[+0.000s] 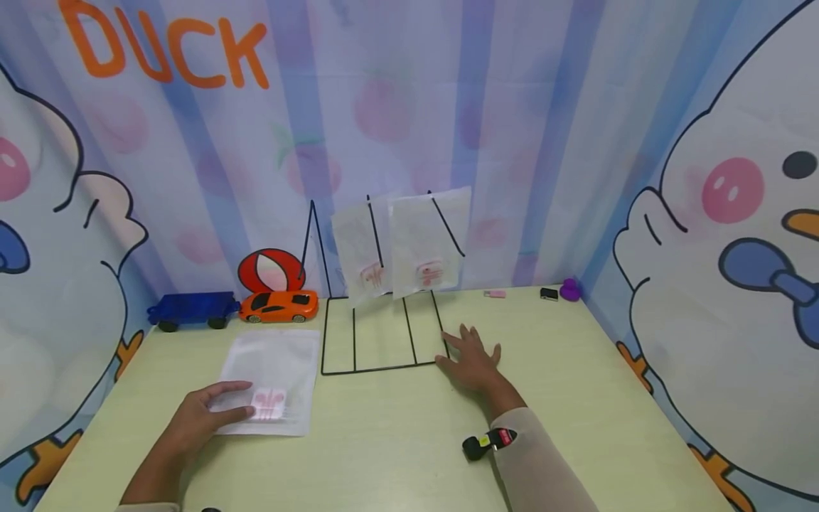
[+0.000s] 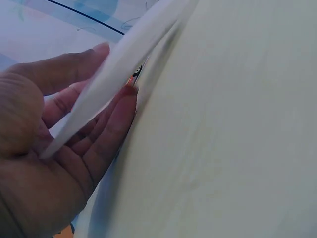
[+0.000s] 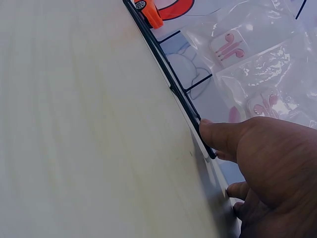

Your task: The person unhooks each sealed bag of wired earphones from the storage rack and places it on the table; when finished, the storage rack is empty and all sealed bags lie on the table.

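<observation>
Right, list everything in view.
Wire rack: 1, black, rear middle
Racked bags: 2, white, in rack
Held bag: 1, white, left front
Earphones: 3 sets, pink, inside bags
Toy car: 1, orange, left of rack
Toy vehicle: 1, blue, rear left
Stick: 1, pink, right of rack
Block: 1, black, rear right
Figure: 1, purple, far right
Table: 1, pale yellow, beneath these
Printed backdrop: 1, pastel, rear and sides
Wrist device: 1, black, right wrist
Sleeves: 2, beige, forearms
Left hand: 1, pinching held bag
Right hand: 1, rack's front-right corner

bags (image 1: 278,355): white, pink motif | rack (image 1: 354,341): black | toy car (image 1: 288,306): orange | toy trailer (image 1: 195,307): blue | surface (image 1: 384,441): pale yellow | backdrop (image 1: 409,149): blue-lilac stripes
</observation>
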`<state>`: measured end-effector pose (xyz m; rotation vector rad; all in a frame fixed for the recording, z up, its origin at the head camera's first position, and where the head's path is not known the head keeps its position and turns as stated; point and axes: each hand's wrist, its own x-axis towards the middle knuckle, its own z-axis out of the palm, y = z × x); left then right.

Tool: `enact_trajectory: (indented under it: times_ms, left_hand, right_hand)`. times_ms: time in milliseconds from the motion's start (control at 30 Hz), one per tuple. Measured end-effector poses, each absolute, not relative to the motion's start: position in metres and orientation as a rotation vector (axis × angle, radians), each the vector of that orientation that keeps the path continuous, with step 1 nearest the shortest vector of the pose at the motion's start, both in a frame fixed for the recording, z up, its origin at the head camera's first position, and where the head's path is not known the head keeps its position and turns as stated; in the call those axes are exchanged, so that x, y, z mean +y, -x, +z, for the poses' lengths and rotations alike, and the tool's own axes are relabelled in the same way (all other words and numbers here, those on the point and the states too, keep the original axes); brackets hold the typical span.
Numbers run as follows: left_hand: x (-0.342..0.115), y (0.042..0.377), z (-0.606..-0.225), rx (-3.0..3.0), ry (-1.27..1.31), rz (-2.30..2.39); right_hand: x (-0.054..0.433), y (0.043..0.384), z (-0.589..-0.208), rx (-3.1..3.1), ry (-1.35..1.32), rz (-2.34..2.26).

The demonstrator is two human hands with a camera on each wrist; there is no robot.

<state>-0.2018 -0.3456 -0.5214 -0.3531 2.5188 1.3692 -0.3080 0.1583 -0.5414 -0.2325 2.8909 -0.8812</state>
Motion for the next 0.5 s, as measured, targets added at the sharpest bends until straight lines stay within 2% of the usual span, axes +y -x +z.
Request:
enact_trajectory:
  times_ms: [500]
  left_hand:
    - [-0.3411,0.1949,-0.5222,2.818,0.267,0.961]
  right_hand:
    - [0.1609,0.3113,-0.5475,2.897,0.233,-0.881]
